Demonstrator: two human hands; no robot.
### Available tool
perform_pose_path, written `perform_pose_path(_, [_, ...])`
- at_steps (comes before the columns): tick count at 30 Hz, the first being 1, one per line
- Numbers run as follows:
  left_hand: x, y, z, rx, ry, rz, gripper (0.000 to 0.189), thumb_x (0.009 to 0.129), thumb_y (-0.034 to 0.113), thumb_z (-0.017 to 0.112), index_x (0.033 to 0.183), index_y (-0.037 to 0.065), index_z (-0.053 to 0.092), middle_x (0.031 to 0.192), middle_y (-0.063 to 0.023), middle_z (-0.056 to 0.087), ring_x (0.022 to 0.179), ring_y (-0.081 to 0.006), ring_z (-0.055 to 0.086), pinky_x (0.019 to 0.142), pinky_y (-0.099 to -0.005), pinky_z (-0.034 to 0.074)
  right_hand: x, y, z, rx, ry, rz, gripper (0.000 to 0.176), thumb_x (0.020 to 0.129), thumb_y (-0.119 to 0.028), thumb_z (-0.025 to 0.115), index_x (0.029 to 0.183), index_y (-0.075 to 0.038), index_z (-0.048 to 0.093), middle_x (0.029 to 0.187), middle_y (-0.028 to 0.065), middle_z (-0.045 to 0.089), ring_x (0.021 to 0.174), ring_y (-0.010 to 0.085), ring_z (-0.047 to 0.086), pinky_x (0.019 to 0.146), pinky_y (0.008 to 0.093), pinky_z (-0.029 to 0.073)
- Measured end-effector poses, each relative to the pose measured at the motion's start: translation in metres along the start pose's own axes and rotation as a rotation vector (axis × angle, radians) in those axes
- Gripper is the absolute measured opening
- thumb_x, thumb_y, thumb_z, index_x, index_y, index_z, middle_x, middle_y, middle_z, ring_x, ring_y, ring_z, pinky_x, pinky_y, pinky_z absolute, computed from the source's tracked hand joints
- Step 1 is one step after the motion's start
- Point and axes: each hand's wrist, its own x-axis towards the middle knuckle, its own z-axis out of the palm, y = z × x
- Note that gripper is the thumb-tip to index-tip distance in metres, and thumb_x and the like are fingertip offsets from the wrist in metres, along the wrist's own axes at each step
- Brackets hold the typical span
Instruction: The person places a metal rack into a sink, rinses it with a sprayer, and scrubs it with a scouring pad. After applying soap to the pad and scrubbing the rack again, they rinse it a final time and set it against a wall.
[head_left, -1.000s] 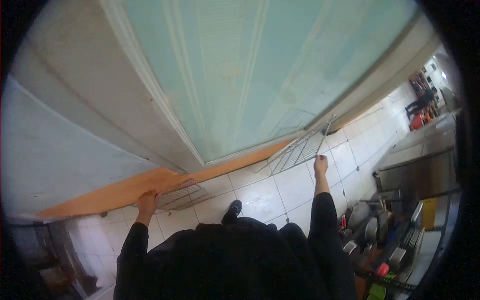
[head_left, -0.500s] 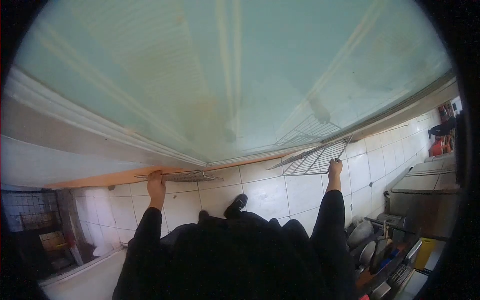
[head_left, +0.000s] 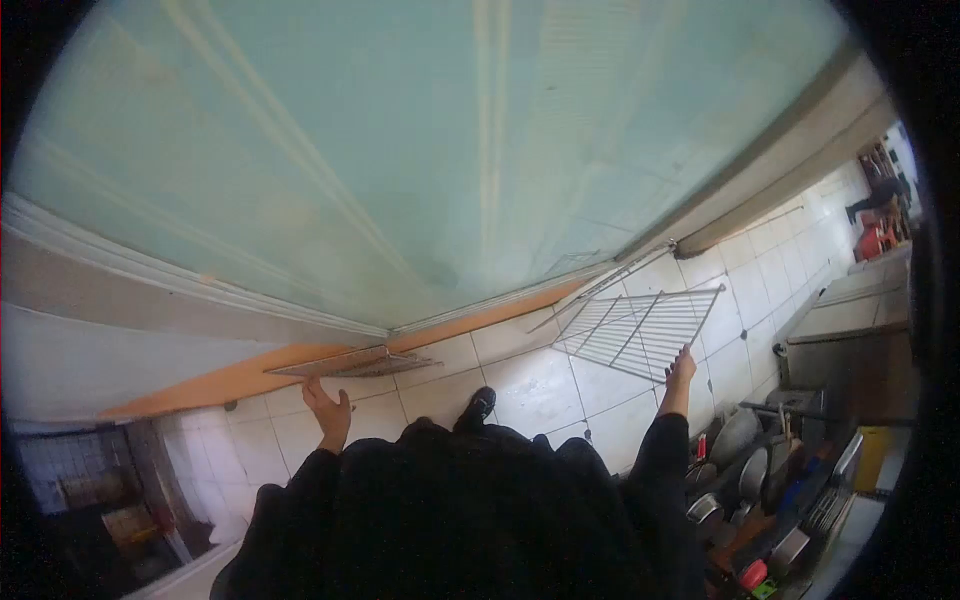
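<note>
My right hand (head_left: 681, 370) grips the near corner of a wire rack (head_left: 637, 328), whose thin parallel bars are tilted over the floor. Behind it a second rack (head_left: 625, 270) shows nearly edge-on along the foot of the pale green panelled surface (head_left: 420, 180). On the other side, my left hand (head_left: 328, 407) is open, thumb apart from the fingers. Its fingertips are right at the lower edge of another rack (head_left: 352, 363), which leans flat along the orange strip (head_left: 240, 372) at the wall's base.
White floor tiles (head_left: 530, 385) run below, with my dark shoe (head_left: 480, 405) on them. At the lower right, pots and pans (head_left: 740, 475) stand crowded beside a metal cabinet (head_left: 845, 350). Red items (head_left: 880, 235) and a dark-clothed person (head_left: 885, 195) are far right.
My left hand has let go of its rack and opened just below it. In my right hand the rack has swung out from the panel, its bars turned more toward me. The view has turned slightly.
</note>
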Motion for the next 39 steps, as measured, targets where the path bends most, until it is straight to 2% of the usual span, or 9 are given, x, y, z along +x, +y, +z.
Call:
perform_pose_path(2, [-0.001, -0.034, 0.012, -0.151, -0.274, 0.057, 0.041, 0.076, 0.008, 0.064, 0.114, -0.001, 0.051, 0.114, -0.0199, 0.054, 0.113, -0.0382, 0.046, 0.094, -0.0421, 0.04, -0.017, 0.008, -0.031, 0.003, 0.004, -0.05, 0.034, 0.091, -0.029, 0.056, 0.115, -0.006, 0.056, 0.066, -0.002, 0.045, 0.053, 0.0141, 0.038, 0.049, 0.0317, 0.036])
perform_pose_path(4, [0.012, -0.041, 0.034, -0.355, -0.679, 0.035, 0.042, 0.078, 0.012, 0.062, 0.117, 0.001, 0.049, 0.115, -0.019, 0.054, 0.114, -0.0369, 0.046, 0.094, -0.0421, 0.041, -0.006, 0.027, -0.069, -0.963, 0.105, -1.281, 0.024, 0.093, -0.028, 0.052, 0.092, -0.005, 0.059, 0.062, 0.0011, 0.046, 0.05, 0.0182, 0.044, 0.045, 0.0321, 0.041])
perform_pose_path(5, [0.021, -0.034, 0.052, -0.437, -0.828, -0.015, 0.042, 0.079, 0.014, 0.061, 0.118, 0.001, 0.049, 0.116, -0.0185, 0.054, 0.114, -0.0363, 0.046, 0.094, -0.0421, 0.041, -0.014, 0.023, -0.068, -1.01, 0.176, -1.336, 0.024, 0.092, -0.027, 0.055, 0.09, -0.004, 0.059, 0.062, 0.0018, 0.047, 0.05, 0.0178, 0.045, 0.046, 0.032, 0.042])
perform_pose_path(8, [0.038, 0.013, 0.107, -0.588, -1.15, -0.122, 0.044, 0.083, 0.02, 0.058, 0.121, 0.004, 0.046, 0.118, -0.0172, 0.054, 0.114, -0.0343, 0.047, 0.093, -0.0421, 0.042, -0.085, -0.032, -0.051, -0.101, 0.082, -0.447, 0.024, 0.086, -0.025, 0.062, 0.086, -0.001, 0.06, 0.063, 0.004, 0.051, 0.051, 0.0168, 0.049, 0.047, 0.0315, 0.045])
perform_pose_path(10, [0.042, 0.042, 0.139, -0.665, -1.279, -0.156, 0.045, 0.085, 0.024, 0.056, 0.124, 0.005, 0.045, 0.12, -0.0163, 0.054, 0.114, -0.033, 0.047, 0.092, -0.0421, 0.043, -0.151, -0.079, -0.057, -0.007, 0.104, -0.356, 0.025, 0.082, -0.024, 0.067, 0.083, 0.0, 0.06, 0.063, 0.0054, 0.054, 0.051, 0.0162, 0.052, 0.049, 0.0312, 0.047])
perform_pose_path(22, [-0.064, 0.247, 0.129, -0.517, -2.176, -0.14, 0.073, 0.09, 0.053, 0.048, 0.146, 0.019, 0.016, 0.146, -0.0185, 0.028, 0.129, -0.0398, 0.035, 0.102, -0.0512, 0.037, -0.784, -0.156, -0.305, 0.393, 0.023, -0.94, 0.036, 0.086, -0.013, 0.058, 0.12, -0.003, 0.05, 0.103, 0.0062, 0.058, 0.07, 0.009, 0.055, 0.061, 0.0233, 0.047])
perform_pose_path(27, [-0.211, 0.254, 0.068, -0.068, -2.402, -0.507, 0.096, 0.076, 0.069, 0.055, 0.148, 0.023, 0.01, 0.152, -0.0182, 0.014, 0.13, -0.0481, 0.03, 0.098, -0.0605, 0.036, -1.026, -0.09, -0.248, 0.556, -0.024, -0.942, 0.055, 0.085, 0.0, 0.055, 0.136, -0.005, 0.036, 0.091, 0.0043, 0.055, 0.067, 0.0107, 0.054, 0.064, 0.0327, 0.053])
perform_pose_path(33, [-0.332, 0.255, 0.024, -0.689, -2.573, -1.355, 0.064, 0.088, 0.054, 0.051, 0.132, 0.009, 0.044, 0.13, -0.0115, 0.053, 0.114, -0.0236, 0.055, 0.097, -0.0382, 0.046, -1.152, 0.04, -0.14, 0.507, 0.714, -0.968, 0.053, 0.085, -0.003, 0.056, 0.135, -0.003, 0.038, 0.103, 0.0062, 0.053, 0.076, 0.0111, 0.054, 0.066, 0.028, 0.05])
perform_pose_path(39, [-0.384, 0.299, -0.009, -0.852, -2.746, -0.825, 0.031, 0.096, 0.017, 0.047, 0.125, 0.007, 0.05, 0.117, -0.0075, 0.061, 0.102, -0.0186, 0.062, 0.09, -0.0311, 0.052, -1.235, 0.205, -0.106, 0.381, 1.488, -0.712, 0.052, 0.085, -0.006, 0.056, 0.134, -0.002, 0.04, 0.116, 0.0081, 0.05, 0.085, 0.0114, 0.054, 0.068, 0.0234, 0.047])
